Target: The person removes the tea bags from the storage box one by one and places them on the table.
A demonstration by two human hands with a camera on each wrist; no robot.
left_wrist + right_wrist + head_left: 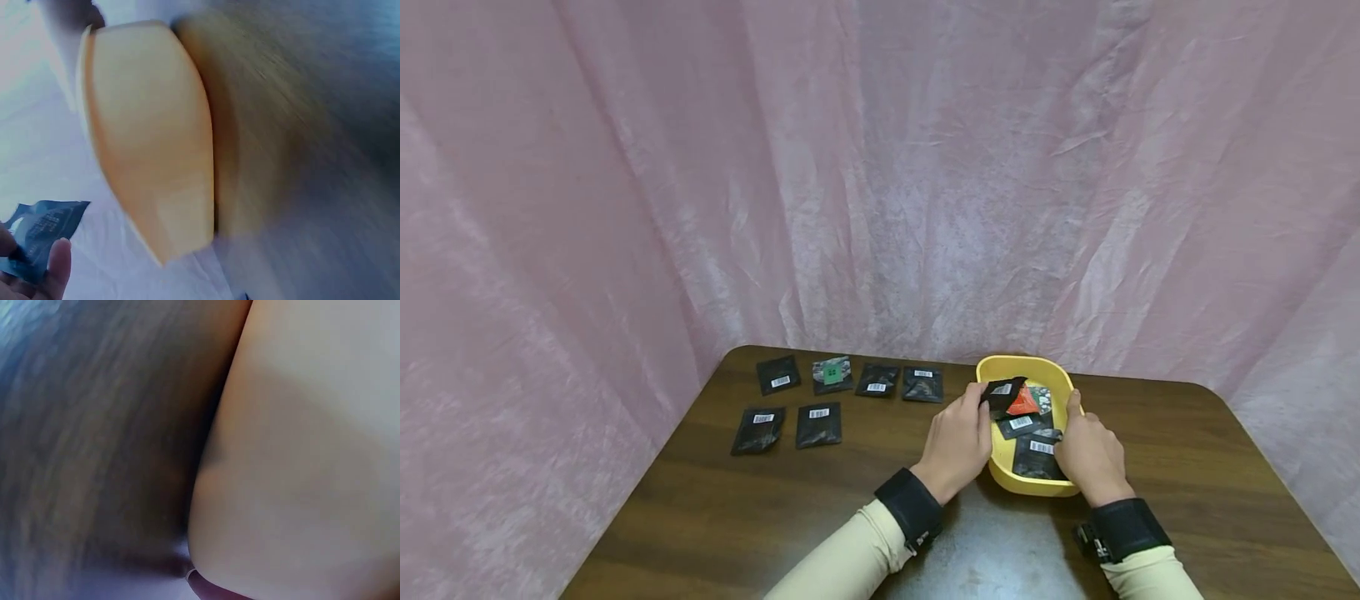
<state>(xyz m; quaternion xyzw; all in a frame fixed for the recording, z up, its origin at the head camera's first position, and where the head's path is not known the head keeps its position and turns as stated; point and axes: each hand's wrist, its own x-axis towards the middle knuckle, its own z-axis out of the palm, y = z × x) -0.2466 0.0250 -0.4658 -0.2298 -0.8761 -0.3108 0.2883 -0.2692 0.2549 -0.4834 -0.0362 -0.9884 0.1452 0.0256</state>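
Observation:
A black packet [1002, 395] with a white barcode label is pinched between thumb and fingers of my left hand [955, 437], over the left rim of a yellow plastic basin [1026, 364]. In the left wrist view this packet [47, 231] shows at lower left, beside the basin's outer wall [150, 125]. My right hand [1092, 454] grips the basin's right rim, thumb along the top edge. The right wrist view shows mostly the basin's side [300, 456]. Inside the basin lie several black packets [1037, 460] and an orange one [1022, 403].
On the brown wooden table [880, 483], several flat packets lie in two rows to the left, one of them with a green label [832, 372]. A pink curtain [880, 183] hangs behind the table's far edge.

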